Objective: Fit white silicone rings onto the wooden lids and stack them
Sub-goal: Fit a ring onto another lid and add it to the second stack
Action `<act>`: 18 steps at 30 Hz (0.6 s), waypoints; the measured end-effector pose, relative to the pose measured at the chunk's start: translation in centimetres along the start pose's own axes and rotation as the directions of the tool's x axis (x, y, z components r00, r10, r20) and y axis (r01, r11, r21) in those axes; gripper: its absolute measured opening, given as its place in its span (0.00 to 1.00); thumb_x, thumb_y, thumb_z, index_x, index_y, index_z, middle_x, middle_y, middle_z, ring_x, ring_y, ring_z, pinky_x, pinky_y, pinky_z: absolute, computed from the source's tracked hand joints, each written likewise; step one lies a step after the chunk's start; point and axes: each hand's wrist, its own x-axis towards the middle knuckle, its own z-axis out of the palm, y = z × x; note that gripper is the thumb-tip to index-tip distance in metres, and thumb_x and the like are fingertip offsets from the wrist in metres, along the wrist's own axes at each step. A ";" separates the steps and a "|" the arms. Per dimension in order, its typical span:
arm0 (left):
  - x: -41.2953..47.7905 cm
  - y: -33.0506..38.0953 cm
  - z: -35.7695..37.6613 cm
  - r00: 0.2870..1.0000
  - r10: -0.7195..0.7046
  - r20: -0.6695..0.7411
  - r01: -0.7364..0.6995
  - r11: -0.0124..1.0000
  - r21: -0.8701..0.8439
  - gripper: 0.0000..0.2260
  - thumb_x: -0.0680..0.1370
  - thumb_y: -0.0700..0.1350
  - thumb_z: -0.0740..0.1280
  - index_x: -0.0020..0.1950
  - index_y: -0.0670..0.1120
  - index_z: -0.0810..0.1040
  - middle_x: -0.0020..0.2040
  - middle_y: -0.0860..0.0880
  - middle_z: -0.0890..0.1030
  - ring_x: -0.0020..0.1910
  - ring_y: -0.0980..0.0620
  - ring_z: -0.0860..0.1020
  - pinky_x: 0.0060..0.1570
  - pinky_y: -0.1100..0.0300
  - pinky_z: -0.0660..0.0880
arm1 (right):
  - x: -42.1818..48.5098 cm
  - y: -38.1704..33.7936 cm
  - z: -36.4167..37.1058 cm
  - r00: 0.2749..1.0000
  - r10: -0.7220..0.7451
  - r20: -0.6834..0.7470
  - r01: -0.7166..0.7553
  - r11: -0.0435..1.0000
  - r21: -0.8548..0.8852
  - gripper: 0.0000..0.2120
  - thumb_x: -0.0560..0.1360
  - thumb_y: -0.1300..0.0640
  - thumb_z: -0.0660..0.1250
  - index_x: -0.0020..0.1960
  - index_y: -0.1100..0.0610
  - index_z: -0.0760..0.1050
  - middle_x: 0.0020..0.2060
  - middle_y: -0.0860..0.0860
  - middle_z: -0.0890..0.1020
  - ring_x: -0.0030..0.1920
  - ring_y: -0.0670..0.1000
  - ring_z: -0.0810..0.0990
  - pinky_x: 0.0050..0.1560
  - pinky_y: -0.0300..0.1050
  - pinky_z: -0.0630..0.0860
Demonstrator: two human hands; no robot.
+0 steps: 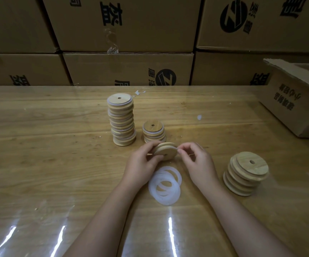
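Observation:
My left hand (pixel 141 160) grips a round wooden lid (pixel 164 150) tilted on edge above the table. My right hand (pixel 196 160) pinches a white silicone ring at the lid's right rim; only a sliver of that ring shows. A small pile of loose white rings (pixel 165 186) lies on the table just below the hands. Behind the hands stand a tall stack of ringed lids (pixel 122 120) and a short stack of ringed lids (pixel 154 133). A stack of bare wooden lids (pixel 245 173) stands to the right of my right hand.
The wooden table (pixel 48 145) is covered with clear glossy film. An open cardboard box (pixel 296 101) sits at the far right edge. A wall of closed cardboard cartons (pixel 127 41) rises behind the table.

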 end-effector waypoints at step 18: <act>0.0 -0.4 0.5 0.997 0.038 -0.063 -0.035 0.998 0.048 0.18 0.71 0.38 0.73 0.59 0.49 0.79 0.50 0.54 0.82 0.46 0.60 0.78 0.48 0.67 0.74 | -0.1 -0.2 -0.1 0.998 -0.054 -0.030 0.055 0.998 0.031 0.09 0.72 0.67 0.67 0.42 0.53 0.76 0.40 0.49 0.79 0.40 0.43 0.76 0.39 0.28 0.70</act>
